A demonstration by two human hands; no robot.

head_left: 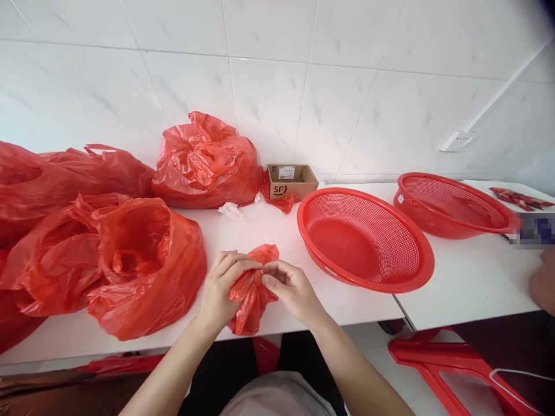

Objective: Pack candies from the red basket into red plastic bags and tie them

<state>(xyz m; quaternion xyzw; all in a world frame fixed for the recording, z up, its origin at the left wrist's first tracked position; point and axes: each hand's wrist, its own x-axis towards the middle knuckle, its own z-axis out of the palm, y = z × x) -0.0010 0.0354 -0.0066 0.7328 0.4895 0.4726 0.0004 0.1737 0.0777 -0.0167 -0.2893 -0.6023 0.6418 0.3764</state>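
Note:
A small red plastic bag (248, 315), bunched and knotted near its top, sits at the table's front edge. My left hand (220, 289) wraps round its left side, fingertips at the knot. On the other side, my right hand (295, 290) pinches the bag at the knot between thumb and fingers. What the bag holds is hidden. To the left stands a large open red plastic bag (182, 271) with more red plastic inside. A red perforated basin (368, 240) lies just to the right of my hands, and nothing shows in it.
Behind are a large filled red bag (208, 167), a small cardboard box (292, 184) and a crumpled white scrap (232, 211). More red bags (65, 173) crowd the left. A second red basin (451, 205) stands at right, near another person's arm (544, 283). A red stool (429, 358) is below.

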